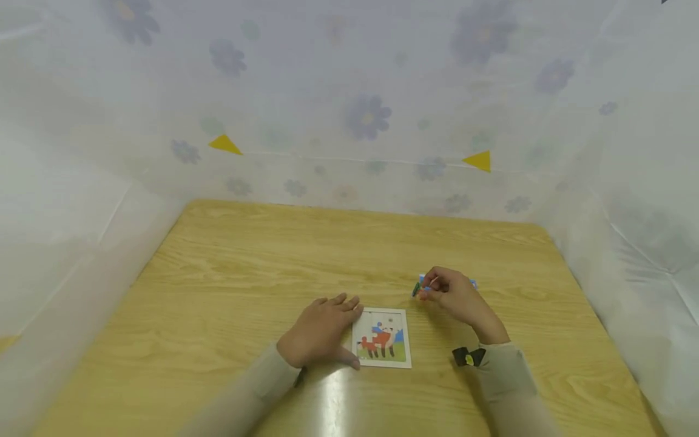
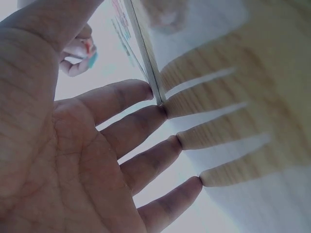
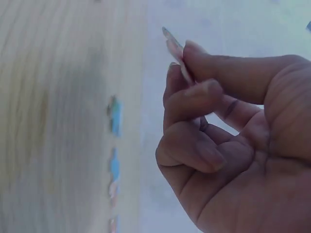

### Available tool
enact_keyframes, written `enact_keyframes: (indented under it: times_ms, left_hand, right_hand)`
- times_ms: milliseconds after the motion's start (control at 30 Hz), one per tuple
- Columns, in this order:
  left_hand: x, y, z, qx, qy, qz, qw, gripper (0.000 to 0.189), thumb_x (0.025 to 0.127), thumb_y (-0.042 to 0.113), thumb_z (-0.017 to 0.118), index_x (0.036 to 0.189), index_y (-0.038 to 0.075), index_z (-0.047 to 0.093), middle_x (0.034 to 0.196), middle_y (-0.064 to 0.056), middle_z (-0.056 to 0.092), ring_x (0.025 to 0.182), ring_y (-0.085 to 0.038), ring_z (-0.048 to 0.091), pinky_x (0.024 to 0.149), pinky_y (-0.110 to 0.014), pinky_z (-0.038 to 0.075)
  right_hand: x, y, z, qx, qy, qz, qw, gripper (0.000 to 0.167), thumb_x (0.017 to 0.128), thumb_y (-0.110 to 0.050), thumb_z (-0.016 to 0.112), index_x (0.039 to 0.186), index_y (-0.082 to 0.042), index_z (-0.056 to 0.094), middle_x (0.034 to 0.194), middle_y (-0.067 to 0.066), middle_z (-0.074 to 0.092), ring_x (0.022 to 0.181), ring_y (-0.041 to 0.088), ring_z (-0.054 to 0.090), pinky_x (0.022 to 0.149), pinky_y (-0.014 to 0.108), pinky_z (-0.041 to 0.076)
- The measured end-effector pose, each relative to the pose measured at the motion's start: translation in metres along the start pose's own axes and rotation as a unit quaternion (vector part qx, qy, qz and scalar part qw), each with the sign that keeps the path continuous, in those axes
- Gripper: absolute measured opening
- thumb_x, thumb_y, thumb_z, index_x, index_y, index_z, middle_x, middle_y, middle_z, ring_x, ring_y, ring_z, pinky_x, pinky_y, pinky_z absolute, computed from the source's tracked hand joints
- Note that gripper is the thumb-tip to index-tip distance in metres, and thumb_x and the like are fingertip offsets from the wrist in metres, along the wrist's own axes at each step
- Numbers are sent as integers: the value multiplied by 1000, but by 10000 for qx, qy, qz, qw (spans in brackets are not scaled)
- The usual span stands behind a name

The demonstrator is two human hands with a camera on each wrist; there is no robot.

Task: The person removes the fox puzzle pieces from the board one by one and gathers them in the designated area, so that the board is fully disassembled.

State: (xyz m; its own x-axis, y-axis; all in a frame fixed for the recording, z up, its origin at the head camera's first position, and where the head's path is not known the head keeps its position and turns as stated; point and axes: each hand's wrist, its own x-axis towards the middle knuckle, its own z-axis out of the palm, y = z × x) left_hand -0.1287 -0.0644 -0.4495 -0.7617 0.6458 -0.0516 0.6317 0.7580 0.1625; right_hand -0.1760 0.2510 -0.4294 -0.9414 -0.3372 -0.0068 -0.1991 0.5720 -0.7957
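Right hand [image 1: 457,298] pinches puzzle piece [image 3: 174,47]; left hand [image 1: 322,331] spread against board [image 1: 408,343].
Piece likely light, stiff; best gripped by edges.

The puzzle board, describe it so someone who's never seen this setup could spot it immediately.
Start with the wood-grain table and find the left hand on its near half. The puzzle board lies flat at that hand's right, touching it. It's the pale-bordered square showing a red animal, unlike the small loose pieces near the right hand.
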Motion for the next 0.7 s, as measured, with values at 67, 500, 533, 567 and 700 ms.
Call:
enact_keyframes:
  times_ms: [67,500,533,567,700]
  left_hand:
    - [-1,0,-1,-28,-17,-11,10000,111,69,75,79,154,10,50,160,-6,44,146,-31,42,116,-51,39]
    - [-1,2,-4,-115,-45,-38,9999,110,69,73,80,154,10,49,159,-6,45,147,-30,42,116,-51,39]
    - [-1,2,-4,-110,-45,-39,9999,110,69,73,80,154,10,49,159,-6,45,147,-30,42,116,-51,39]
    - [-1,2,-3,-111,-43,-39,9999,110,69,74,80,154,10,49,159,-6,44,147,-30,42,116,-51,39]
    - [-1,1,-1,-87,-6,-32,10000,110,68,74,79,154,11,50,159,-6,44,146,-30,42,115,-51,40]
  right_hand:
    - [1,8,-3,-185,64,75,9998,5,98,-3,69,101,-3,66,85,12,65,69,29,61,58,29,51]
    - [4,29,0,-929,132,342,9950,7,95,0,70,97,2,63,87,8,64,78,21,59,65,29,51]
    - [4,29,1,-983,144,327,9945,7,95,-1,71,97,1,64,86,7,64,77,20,59,66,29,51]
    - [4,29,1,-1029,154,321,9940,8,95,-1,72,97,-1,64,86,7,64,77,20,59,66,30,51]
    - [4,28,2,-1158,84,311,9927,8,94,-2,73,98,-3,67,84,6,64,74,19,59,65,32,51]
